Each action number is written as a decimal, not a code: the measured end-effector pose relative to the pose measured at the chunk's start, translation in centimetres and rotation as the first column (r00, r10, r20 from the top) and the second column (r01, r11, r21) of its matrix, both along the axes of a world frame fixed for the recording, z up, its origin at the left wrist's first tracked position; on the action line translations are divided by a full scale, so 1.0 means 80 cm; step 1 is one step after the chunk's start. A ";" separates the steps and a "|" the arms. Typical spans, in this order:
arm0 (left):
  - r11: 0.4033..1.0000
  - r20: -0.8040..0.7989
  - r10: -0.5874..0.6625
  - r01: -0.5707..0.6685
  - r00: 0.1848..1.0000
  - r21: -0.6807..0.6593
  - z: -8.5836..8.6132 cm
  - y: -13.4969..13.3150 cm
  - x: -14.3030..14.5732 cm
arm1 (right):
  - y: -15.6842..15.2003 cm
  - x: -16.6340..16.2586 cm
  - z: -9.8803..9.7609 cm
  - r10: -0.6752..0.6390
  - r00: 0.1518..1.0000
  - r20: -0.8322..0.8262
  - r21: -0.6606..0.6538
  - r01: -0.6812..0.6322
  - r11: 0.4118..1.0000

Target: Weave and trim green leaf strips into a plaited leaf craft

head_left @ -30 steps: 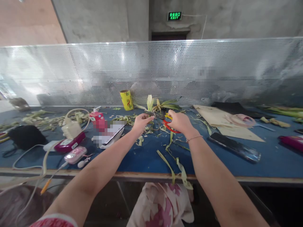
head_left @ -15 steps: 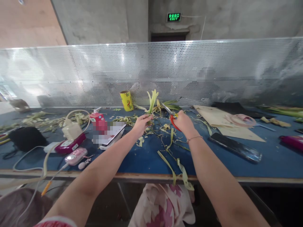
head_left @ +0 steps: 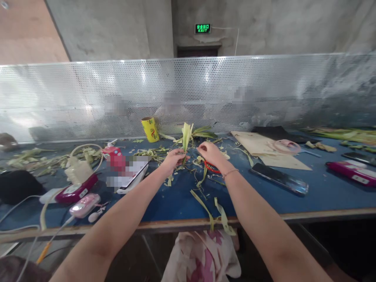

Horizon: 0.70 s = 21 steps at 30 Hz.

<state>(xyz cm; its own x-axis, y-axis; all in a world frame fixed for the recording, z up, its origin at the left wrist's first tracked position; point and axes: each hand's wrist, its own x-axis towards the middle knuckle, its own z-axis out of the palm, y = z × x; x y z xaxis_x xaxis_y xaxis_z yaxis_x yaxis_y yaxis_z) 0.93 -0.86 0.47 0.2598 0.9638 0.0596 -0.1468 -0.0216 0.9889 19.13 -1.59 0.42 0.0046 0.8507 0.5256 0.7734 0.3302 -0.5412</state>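
Note:
My left hand (head_left: 172, 158) is closed around the base of a pale green leaf bundle (head_left: 186, 136) that stands upright above the blue table (head_left: 323, 196). My right hand (head_left: 210, 153) is just to its right, fingers curled, with the red handles of the scissors (head_left: 212, 167) showing under the palm; the blades are hidden. Its fingertips reach toward the bundle's stem. Cut leaf strips (head_left: 205, 203) lie on the table in front of both hands, some hanging over the front edge.
A yellow roll (head_left: 150, 129) stands at the back by the perforated metal screen (head_left: 88, 98). Left: a red carton (head_left: 115, 156), a tablet (head_left: 129, 174), pink devices (head_left: 84, 205) with cables. Right: a black phone (head_left: 279, 178), brown paper (head_left: 270, 150), a magenta case (head_left: 352, 173).
The scissors, raised with blades pointing up half a second ago, have come down under my right hand. My right hand moved closer to the leaf bundle. The view shifted slightly right.

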 end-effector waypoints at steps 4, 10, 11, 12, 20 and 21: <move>0.997 -0.044 -0.049 0.051 0.998 0.049 -0.003 -0.001 0.001 | -0.002 -0.030 -0.001 0.223 0.939 -0.261 0.045 -0.219 0.975; 0.979 -0.149 -0.049 0.077 0.988 0.191 -0.011 0.005 0.003 | 0.002 -0.038 -0.005 0.274 0.894 -0.355 0.057 -0.272 0.961; 0.970 -0.160 -0.013 0.051 0.987 0.238 -0.011 0.006 0.003 | 0.002 -0.037 -0.005 0.274 0.893 -0.356 0.055 -0.272 0.961; 0.958 -0.164 0.024 0.025 0.986 0.286 -0.011 0.006 0.003 | 0.002 -0.037 -0.005 0.272 0.897 -0.348 0.049 -0.273 0.961; 0.925 -0.133 0.159 -0.101 0.978 0.367 -0.007 0.004 0.000 | -0.006 -0.041 -0.005 0.362 0.877 -0.315 -0.024 -0.389 0.921; 0.934 -0.119 0.141 -0.092 0.983 0.344 -0.007 0.005 0.000 | -0.005 -0.042 -0.005 0.377 0.864 -0.334 -0.027 -0.409 0.912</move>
